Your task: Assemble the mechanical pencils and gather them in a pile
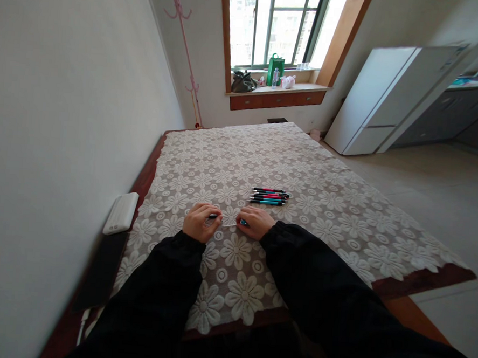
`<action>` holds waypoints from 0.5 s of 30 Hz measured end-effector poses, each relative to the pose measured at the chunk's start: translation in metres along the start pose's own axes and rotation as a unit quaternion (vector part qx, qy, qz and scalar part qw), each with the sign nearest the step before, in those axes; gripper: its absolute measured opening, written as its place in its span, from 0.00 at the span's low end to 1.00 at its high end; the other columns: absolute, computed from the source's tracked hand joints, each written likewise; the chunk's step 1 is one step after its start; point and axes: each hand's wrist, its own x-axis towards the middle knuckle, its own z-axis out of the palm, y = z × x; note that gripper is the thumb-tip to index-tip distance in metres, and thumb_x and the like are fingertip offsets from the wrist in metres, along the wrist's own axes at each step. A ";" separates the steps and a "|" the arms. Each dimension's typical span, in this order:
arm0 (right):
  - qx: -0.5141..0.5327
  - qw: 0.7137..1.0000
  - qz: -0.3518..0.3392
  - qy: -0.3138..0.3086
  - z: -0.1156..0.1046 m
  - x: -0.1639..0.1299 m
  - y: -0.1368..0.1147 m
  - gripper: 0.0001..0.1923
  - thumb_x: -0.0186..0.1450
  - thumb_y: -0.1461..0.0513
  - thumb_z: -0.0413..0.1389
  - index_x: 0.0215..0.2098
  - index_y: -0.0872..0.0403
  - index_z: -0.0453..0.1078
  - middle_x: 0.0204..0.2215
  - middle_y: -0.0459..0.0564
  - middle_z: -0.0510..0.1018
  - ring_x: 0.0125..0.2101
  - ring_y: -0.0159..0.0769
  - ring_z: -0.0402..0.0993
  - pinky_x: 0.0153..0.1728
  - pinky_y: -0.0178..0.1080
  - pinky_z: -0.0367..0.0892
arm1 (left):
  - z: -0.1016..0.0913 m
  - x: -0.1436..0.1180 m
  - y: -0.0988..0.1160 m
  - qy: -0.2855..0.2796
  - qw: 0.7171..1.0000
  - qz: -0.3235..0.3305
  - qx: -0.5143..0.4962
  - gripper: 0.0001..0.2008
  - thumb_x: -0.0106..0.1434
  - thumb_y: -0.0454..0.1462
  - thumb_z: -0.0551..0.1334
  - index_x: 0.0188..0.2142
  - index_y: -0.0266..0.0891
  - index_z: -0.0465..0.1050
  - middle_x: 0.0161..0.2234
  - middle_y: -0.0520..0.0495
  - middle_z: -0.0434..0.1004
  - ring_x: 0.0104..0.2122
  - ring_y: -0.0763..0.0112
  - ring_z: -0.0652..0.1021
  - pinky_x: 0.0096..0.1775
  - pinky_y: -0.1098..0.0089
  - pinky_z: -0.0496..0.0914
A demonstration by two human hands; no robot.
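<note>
My left hand [201, 221] is closed in a pinch on a small black pen part [213, 216]. Close by on the right, my right hand [254, 222] has its fingers curled round a teal pen part [243, 221], most of it hidden by the fingers. A thin pale strip [229, 225] shows in the narrow gap between the hands; I cannot tell whether it belongs to the pen. Just beyond my right hand, several pens [268, 196] in black, red and teal lie side by side on the lace tablecloth [234, 249].
Along the table's left edge are a white power bank [121, 213], a dark flat phone-like slab [101, 270] and a white cable [83, 321]. A wall runs close on the left. Further off stand a pink coat rack [185, 40], a fridge [375, 101] and a windowsill holding bags.
</note>
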 end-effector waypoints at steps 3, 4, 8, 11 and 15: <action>0.011 0.999 0.006 0.041 -0.002 0.000 -0.003 0.07 0.62 0.61 0.59 0.39 0.53 0.69 0.36 0.50 0.74 0.38 0.40 0.69 0.40 0.39 0.62 | 0.001 0.000 0.000 -0.003 1.000 -0.003 -0.001 0.03 0.62 0.38 0.64 0.33 0.44 0.78 0.35 0.50 0.83 0.40 0.64 0.79 0.47 0.61 0.73; 0.016 0.998 0.008 0.060 -0.003 -0.001 -0.004 0.09 0.62 0.61 0.58 0.40 0.53 0.68 0.36 0.51 0.74 0.38 0.41 0.68 0.40 0.40 0.62 | 0.001 0.000 -0.001 -0.005 1.000 -0.003 -0.002 0.03 0.62 0.38 0.64 0.33 0.44 0.78 0.35 0.50 0.83 0.40 0.64 0.79 0.47 0.61 0.73; 0.044 0.993 -0.002 0.112 -0.007 -0.001 -0.009 0.10 0.61 0.67 0.51 0.41 0.54 0.64 0.36 0.52 0.72 0.39 0.43 0.66 0.42 0.44 0.63 | 0.001 -0.001 0.000 -0.014 1.000 -0.009 -0.002 0.04 0.63 0.39 0.63 0.34 0.44 0.78 0.35 0.50 0.83 0.41 0.63 0.79 0.47 0.61 0.74; 0.079 0.987 -0.017 0.137 -0.010 0.000 -0.011 0.08 0.65 0.68 0.47 0.40 0.53 0.63 0.36 0.53 0.72 0.39 0.43 0.66 0.43 0.44 0.64 | 0.000 0.000 0.001 -0.012 1.000 -0.015 -0.001 0.04 0.63 0.38 0.63 0.34 0.44 0.77 0.35 0.49 0.83 0.40 0.63 0.79 0.47 0.61 0.74; 0.156 0.972 -0.020 0.172 -0.012 0.001 -0.013 0.09 0.72 0.65 0.45 0.43 0.53 0.66 0.37 0.53 0.72 0.40 0.41 0.69 0.44 0.43 0.66 | -0.001 0.001 0.004 -0.006 1.000 -0.012 -0.005 0.03 0.63 0.38 0.63 0.33 0.43 0.76 0.35 0.49 0.83 0.40 0.64 0.79 0.46 0.61 0.73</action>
